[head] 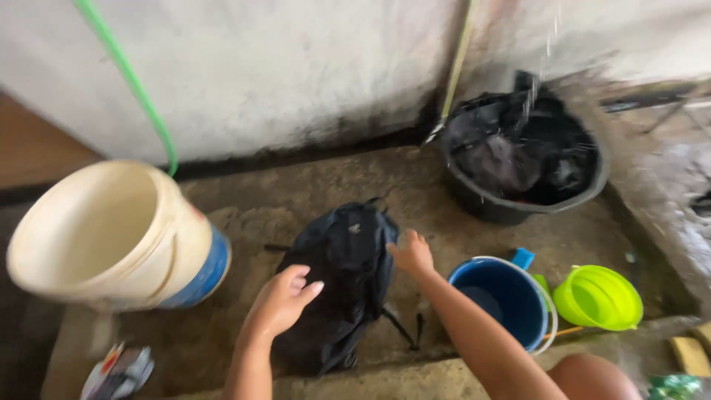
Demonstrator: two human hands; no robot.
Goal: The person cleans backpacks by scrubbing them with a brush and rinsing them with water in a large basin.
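Observation:
A wet black backpack [348, 259] lies flat on the rough concrete floor in the middle of the view. My left hand [285, 298] rests on its lower left part with the fingers together, flat against the fabric. At the bag's right edge my right hand [412, 253] curls its fingers over the cloth. Whether it grips the fabric or only presses on it I cannot tell.
A large cream bucket [111, 237] with a blue band lies tipped at the left. A black tub [585, 194] of dark wet cloth stands at the back right. A blue bucket [503, 296] and a lime-green bowl [598, 298] sit right of the bag. A green hose [133, 81] hangs along the wall.

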